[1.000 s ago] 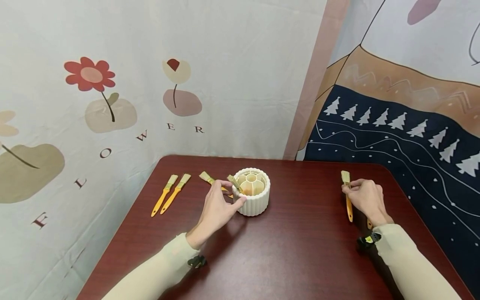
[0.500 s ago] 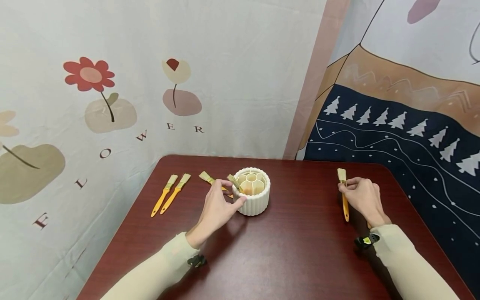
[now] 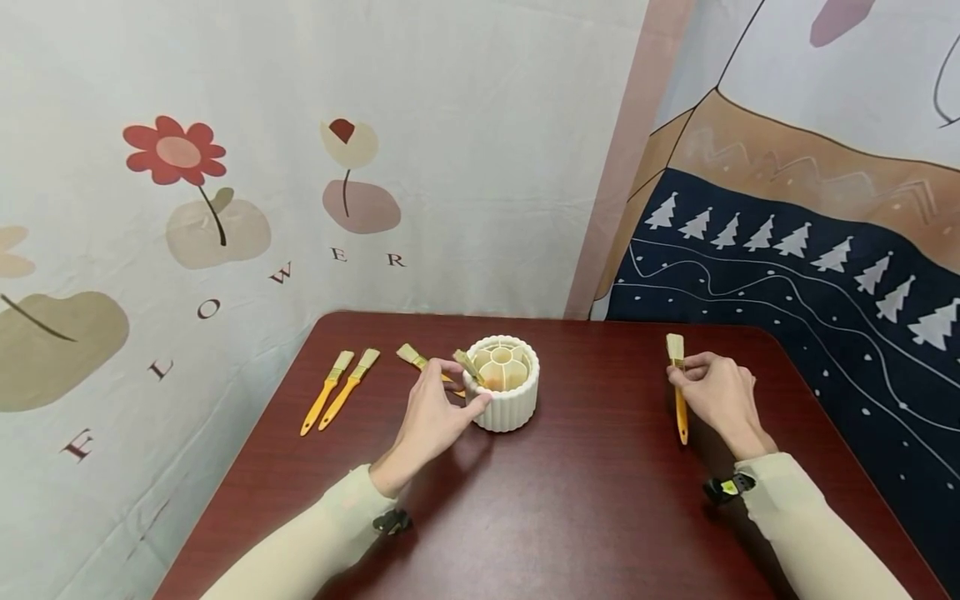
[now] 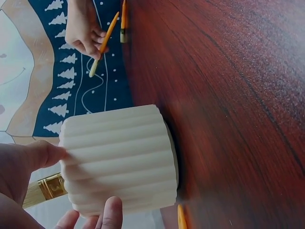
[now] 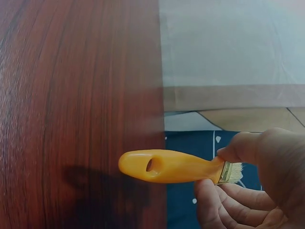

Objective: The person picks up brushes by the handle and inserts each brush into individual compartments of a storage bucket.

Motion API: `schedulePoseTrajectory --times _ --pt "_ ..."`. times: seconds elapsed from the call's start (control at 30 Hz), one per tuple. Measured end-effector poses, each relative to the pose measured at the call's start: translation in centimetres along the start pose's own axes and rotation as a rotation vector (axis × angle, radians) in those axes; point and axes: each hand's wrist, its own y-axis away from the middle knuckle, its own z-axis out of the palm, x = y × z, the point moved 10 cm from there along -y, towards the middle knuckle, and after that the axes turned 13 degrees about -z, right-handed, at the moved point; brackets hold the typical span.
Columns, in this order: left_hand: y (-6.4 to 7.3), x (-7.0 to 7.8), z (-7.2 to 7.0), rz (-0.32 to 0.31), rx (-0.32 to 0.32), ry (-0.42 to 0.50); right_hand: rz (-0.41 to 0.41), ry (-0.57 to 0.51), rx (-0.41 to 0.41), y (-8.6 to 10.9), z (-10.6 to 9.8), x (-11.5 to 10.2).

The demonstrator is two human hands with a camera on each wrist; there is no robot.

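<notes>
My left hand (image 3: 431,421) holds a white ribbed brush holder (image 3: 513,408) on the table, its thumb and fingers spread about the near left side. Inside, the holder is split into several petal-shaped compartments. One paintbrush (image 3: 467,363) leans in its left part, bristles up. In the left wrist view the ferrule of that paintbrush (image 4: 51,187) shows behind the holder's rim. To the right, my right hand (image 3: 716,400) pinches another paintbrush (image 3: 682,415) near its ferrule, bristles up. The right wrist view shows the yellow handle of this paintbrush (image 5: 167,167) pointing away from the fingers, above the tabletop.
Two paintbrushes (image 3: 327,393) (image 3: 350,389) lie side by side on the table's left. A further paintbrush (image 3: 410,356) lies partly hidden behind my left hand. Another paintbrush (image 4: 124,28) rests near the table's right edge. Printed cloths (image 3: 480,167) hang behind the dark red table (image 3: 570,500).
My right hand has moved a little to the left, carrying its paintbrush. The left hand and the brush holder have stayed in place.
</notes>
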Motion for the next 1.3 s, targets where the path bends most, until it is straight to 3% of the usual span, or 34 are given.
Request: schedulePoseTrajectory --times 0.5,1.3 --pt "0.0 -0.2 0.1 -0.002 -0.005 -0.002 -0.001 0.012 0.017 0.0 -0.5 -2.3" --pt "-0.4 -0.7 -0.1 0.009 -0.007 0.058 0.003 -0.071 0.029 0.0 -0.9 -5.3"
